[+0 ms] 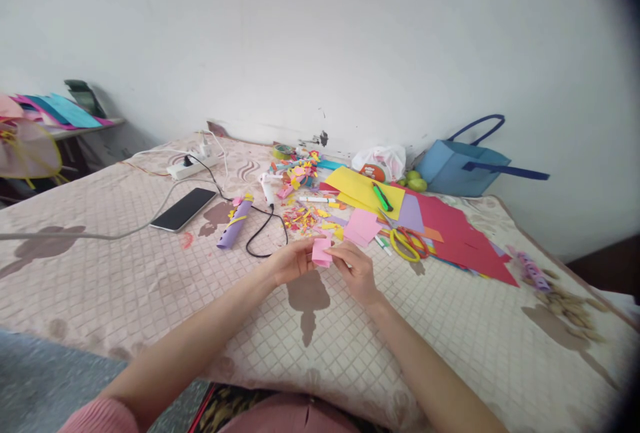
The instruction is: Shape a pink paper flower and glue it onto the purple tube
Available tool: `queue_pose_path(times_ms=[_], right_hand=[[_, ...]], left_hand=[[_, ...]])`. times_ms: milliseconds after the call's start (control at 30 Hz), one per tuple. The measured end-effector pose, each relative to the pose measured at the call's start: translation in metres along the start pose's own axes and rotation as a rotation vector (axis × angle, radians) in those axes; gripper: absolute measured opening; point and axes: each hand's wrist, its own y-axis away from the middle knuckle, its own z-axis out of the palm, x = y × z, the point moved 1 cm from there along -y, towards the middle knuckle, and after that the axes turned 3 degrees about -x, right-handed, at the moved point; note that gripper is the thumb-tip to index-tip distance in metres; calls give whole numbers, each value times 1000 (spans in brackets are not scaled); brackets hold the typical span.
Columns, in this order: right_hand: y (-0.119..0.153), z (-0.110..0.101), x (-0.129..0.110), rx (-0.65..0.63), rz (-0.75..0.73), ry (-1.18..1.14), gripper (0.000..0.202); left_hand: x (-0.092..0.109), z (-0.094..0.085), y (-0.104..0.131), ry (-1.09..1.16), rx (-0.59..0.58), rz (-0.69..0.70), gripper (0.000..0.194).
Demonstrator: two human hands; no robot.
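Both my hands meet over the quilted bed cover (125, 273), holding a small folded piece of pink paper (321, 252) between them. My left hand (291, 261) pinches its left side and my right hand (356, 269) grips its right side with the fingers curled. Just beyond the hands lie a flat pink sheet (362, 226), yellow-handled scissors (404, 244) and a scatter of coloured paper scraps (303, 218).
A rolled purple paper tube (234, 222), a black phone (183, 209), a power strip (193, 165) with cables, a glue gun (267, 189), yellow (357, 186) and red (457, 233) paper sheets, a green cutter (382, 196), a blue bag (463, 165) by the wall.
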Motion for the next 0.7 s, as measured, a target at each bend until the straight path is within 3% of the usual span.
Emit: queue_pose_path(times_ms=[200,500,700], right_hand=[[1,0,-1,-39,70,-74,23],[-3,-4,-8,2,89,-61,22],[-4,-4,-6,54,68,-119,20]], left_hand=[[0,0,2,-18,-54,35,25],[0,-6,-1,-30,1,72,19],[2,-5,0,-16,-22,88,20]])
